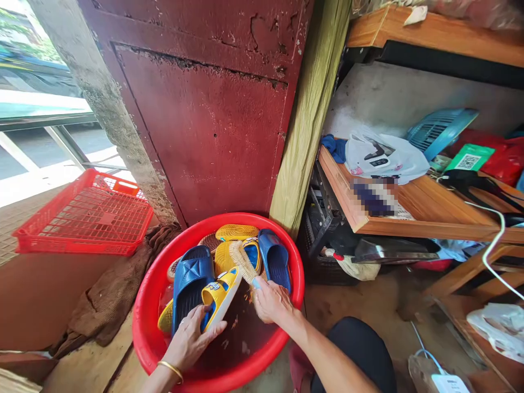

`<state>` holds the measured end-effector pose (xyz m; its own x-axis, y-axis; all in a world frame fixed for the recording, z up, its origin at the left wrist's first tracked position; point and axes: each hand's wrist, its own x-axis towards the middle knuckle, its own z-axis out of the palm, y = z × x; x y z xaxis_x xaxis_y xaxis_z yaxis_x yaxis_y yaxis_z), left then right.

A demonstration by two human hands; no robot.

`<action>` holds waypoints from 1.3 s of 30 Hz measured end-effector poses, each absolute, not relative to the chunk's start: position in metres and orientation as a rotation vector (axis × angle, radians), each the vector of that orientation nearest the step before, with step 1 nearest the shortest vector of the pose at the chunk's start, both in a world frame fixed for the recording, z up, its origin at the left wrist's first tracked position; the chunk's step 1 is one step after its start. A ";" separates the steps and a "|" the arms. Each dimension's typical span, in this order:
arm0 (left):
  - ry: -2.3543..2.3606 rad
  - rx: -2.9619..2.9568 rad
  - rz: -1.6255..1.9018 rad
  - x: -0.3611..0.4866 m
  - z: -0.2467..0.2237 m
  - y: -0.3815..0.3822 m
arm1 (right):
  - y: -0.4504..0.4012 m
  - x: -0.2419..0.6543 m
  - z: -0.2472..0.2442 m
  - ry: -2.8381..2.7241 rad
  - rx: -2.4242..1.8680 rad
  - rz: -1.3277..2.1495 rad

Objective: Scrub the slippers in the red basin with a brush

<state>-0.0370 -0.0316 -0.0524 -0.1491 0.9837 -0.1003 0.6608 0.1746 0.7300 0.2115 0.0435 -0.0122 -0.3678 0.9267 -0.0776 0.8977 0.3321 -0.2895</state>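
Observation:
A round red basin (141, 305) holds dark water and several sandals. My left hand (195, 334), with a bracelet at the wrist, grips the heel end of a small yellow sandal (223, 295) with a white sole edge and blue footbed, tilted on its side. My right hand (271, 300) is closed around a scrub brush (242, 262) with pale bristles, its head beside the sandal's toe. A blue slide (192, 275) lies left of the held sandal. Another blue slide (275, 256) leans at the basin's right, near more yellow sandals (235, 232).
Behind the basin stands a dark red door (204, 125). A red plastic crate (88, 213) and a brown cloth (104, 295) lie to the left. Wooden shelving (429, 224) at the right carries a plastic bag (385, 155) and a blue fan (442, 131).

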 end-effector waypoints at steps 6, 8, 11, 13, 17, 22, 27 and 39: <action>1.899 1.124 0.807 -0.032 -0.057 -0.029 | 0.044 0.216 -0.021 -2.498 -1.704 0.422; 1.912 1.158 0.766 -0.030 -0.064 -0.028 | 0.044 0.216 -0.025 -2.520 -1.685 0.429; 1.947 1.332 0.643 -0.025 -0.071 -0.026 | 0.042 0.217 -0.030 -2.543 -1.647 0.419; 1.975 1.427 0.527 -0.022 -0.071 -0.022 | 0.040 0.218 -0.033 -2.536 -1.620 0.397; 2.008 1.484 0.367 -0.018 -0.071 -0.012 | 0.037 0.222 -0.031 -2.509 -1.577 0.373; 1.987 1.073 0.656 -0.017 -0.061 -0.006 | 0.041 0.226 -0.018 -2.430 -1.479 0.503; 1.669 0.603 1.141 -0.015 -0.027 -0.005 | 0.040 0.226 -0.009 -2.233 -1.343 0.635; 1.361 0.273 1.652 -0.036 0.004 0.038 | 0.011 0.228 0.040 -2.222 -1.078 0.963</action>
